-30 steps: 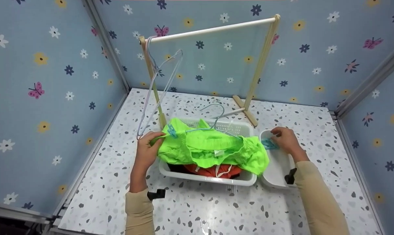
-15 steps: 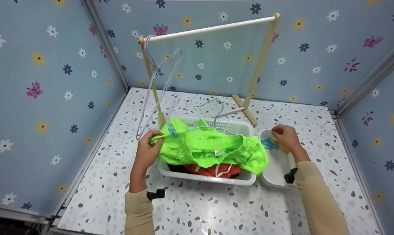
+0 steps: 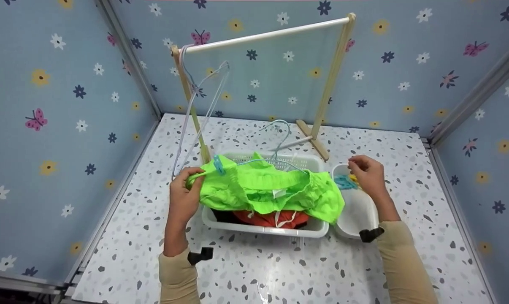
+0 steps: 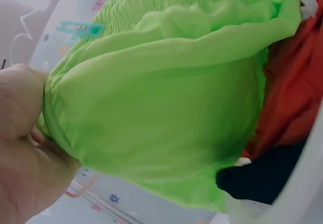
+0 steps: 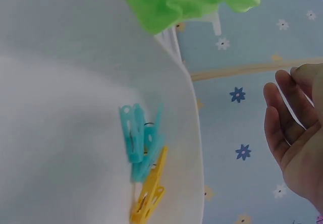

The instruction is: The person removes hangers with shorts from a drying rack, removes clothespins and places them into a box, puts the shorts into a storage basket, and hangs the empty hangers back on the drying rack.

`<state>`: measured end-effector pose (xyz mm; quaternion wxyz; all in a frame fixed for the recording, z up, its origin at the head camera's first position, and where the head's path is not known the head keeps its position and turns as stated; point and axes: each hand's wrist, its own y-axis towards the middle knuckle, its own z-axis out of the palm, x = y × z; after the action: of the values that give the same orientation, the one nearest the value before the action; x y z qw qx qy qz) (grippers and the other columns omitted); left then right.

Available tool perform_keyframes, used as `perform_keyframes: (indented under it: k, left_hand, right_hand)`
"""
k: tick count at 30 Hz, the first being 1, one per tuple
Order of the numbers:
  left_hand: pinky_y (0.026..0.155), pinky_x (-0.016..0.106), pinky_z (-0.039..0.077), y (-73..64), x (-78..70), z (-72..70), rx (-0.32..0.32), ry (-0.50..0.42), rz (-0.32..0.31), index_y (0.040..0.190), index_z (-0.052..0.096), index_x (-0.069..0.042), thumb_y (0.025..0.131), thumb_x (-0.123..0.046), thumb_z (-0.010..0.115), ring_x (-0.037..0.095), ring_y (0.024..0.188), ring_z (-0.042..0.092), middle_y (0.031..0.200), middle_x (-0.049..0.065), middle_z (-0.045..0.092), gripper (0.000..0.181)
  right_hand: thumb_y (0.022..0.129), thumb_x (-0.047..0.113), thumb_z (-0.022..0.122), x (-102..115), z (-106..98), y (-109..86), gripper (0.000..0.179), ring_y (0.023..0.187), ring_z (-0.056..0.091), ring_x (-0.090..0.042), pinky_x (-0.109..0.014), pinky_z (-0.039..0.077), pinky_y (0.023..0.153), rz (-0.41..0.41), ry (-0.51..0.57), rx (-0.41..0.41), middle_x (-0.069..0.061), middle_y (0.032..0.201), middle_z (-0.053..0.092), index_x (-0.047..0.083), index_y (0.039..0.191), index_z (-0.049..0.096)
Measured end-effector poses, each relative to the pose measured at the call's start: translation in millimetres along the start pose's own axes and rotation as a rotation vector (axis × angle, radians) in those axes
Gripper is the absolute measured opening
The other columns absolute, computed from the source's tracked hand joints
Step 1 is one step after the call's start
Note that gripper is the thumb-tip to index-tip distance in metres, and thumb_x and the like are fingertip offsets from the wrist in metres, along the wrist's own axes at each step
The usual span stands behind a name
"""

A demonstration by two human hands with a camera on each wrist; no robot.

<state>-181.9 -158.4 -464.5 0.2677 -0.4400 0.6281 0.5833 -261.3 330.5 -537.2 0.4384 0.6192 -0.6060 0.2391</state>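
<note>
My left hand [image 3: 185, 195] pinches the edge of bright green shorts [image 3: 220, 194] between thumb and fingers. The shorts lie over a white basket [image 3: 265, 231], with a light blue hanger [image 3: 274, 156] at the elastic waistband and its hook pointing up. A blue clothespin [image 3: 219, 164] is clipped near the left end of the waistband; the left wrist view also has this clothespin [image 4: 81, 30]. Over a white tub [image 3: 356, 211] my right hand [image 3: 369, 174] has loosely curled fingers, and nothing shows between them. Blue clothespins [image 5: 132, 138] and a yellow clothespin [image 5: 149, 188] lie in the tub.
Behind the basket stands a wooden drying rack with a white rod [image 3: 263, 36]. Empty wire hangers [image 3: 190, 109] hang from its left end. Red clothing [image 3: 258, 219] with white drawstrings and something dark fill the basket under the shorts. Patterned walls enclose the speckled table [image 3: 246, 270].
My right hand has lifted slightly out of the tub, bringing the yellow clothespin into sight. My left hand still pinches the shorts, drawing their edge slightly left. The head view has shifted a little.
</note>
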Motion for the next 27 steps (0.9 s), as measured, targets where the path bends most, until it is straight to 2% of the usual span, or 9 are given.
perform_keyframes:
  k: [5,8,11,14,17,20,24,27]
  left_hand:
    - [0.056,0.022,0.039,-0.2,-23.5,-3.4,-0.154,0.088,0.141,0.099,0.065,0.011,0.091,0.014,0.057,0.015,0.062,0.046,0.091,0.02,0.061,0.012]
    - [0.056,0.022,0.036,0.6,-35.2,-3.0,-0.204,0.136,0.202,0.095,0.065,0.011,0.088,0.016,0.059,0.016,0.061,0.044,0.085,0.019,0.059,0.011]
    - [0.055,0.024,0.033,1.3,-41.0,-0.2,-0.214,0.176,0.251,0.093,0.065,0.01,0.087,0.017,0.06,0.015,0.06,0.041,0.081,0.019,0.058,0.011]
    - [0.053,0.025,0.03,1.7,-37.9,4.6,-0.222,0.204,0.302,0.091,0.066,0.009,0.084,0.019,0.062,0.013,0.058,0.037,0.076,0.018,0.056,0.013]
    - [0.052,0.025,0.029,2.0,-28.9,9.1,-0.224,0.228,0.34,0.091,0.068,0.006,0.083,0.019,0.064,0.011,0.058,0.036,0.075,0.016,0.056,0.016]
    - [0.052,0.025,0.03,3.7,-20.6,13.1,-0.206,0.239,0.353,0.093,0.07,0.002,0.083,0.015,0.067,0.012,0.057,0.038,0.076,0.012,0.058,0.017]
    - [0.054,0.025,0.032,7.4,-19.8,19.8,-0.172,0.229,0.371,0.095,0.072,-0.003,0.086,0.008,0.068,0.014,0.06,0.044,0.078,0.008,0.06,0.015]
    - [0.056,0.025,0.035,10.0,-22.4,26.0,-0.144,0.204,0.404,0.096,0.072,-0.004,0.087,0.006,0.068,0.015,0.063,0.049,0.08,0.007,0.061,0.014]
  right_hand:
    - [0.097,0.018,0.062,36,-3,-5.1,0.02,0.078,0.064,-0.026,-0.019,0.051,0.07,-0.097,0.072,-0.023,-0.011,0.092,0.067,0.002,0.105,0.069]
    - [0.097,0.014,0.061,64,-5,-10.2,0.018,0.077,0.064,-0.027,-0.018,0.051,0.07,-0.115,0.102,-0.017,-0.013,0.091,0.067,0.0,0.105,0.069]
    - [0.097,0.007,0.06,95,-5,-17.2,0.016,0.076,0.063,-0.029,-0.018,0.051,0.069,-0.145,0.134,-0.004,-0.017,0.091,0.067,-0.004,0.104,0.068]
    - [0.095,0.0,0.06,123,-3,-24.1,0.013,0.072,0.063,-0.03,-0.018,0.051,0.066,-0.214,0.152,0.007,-0.02,0.087,0.067,-0.008,0.101,0.067]
    - [0.092,-0.005,0.061,140,1,-28.8,0.01,0.069,0.062,-0.031,-0.019,0.051,0.064,-0.287,0.17,0.023,-0.02,0.083,0.067,-0.009,0.098,0.068]
    - [0.09,-0.009,0.062,154,6,-33.0,0.008,0.066,0.063,-0.022,-0.019,0.05,0.062,-0.354,0.195,0.051,-0.02,0.08,0.067,-0.009,0.095,0.068]
    - [0.087,-0.013,0.062,170,13,-37.4,0.008,0.064,0.061,-0.012,-0.02,0.049,0.06,-0.442,0.231,0.087,-0.021,0.077,0.066,-0.01,0.091,0.068]
    - [0.086,-0.015,0.062,181,19,-40.9,0.01,0.062,0.06,-0.015,-0.021,0.049,0.06,-0.512,0.23,0.103,-0.018,0.075,0.066,-0.009,0.09,0.068]
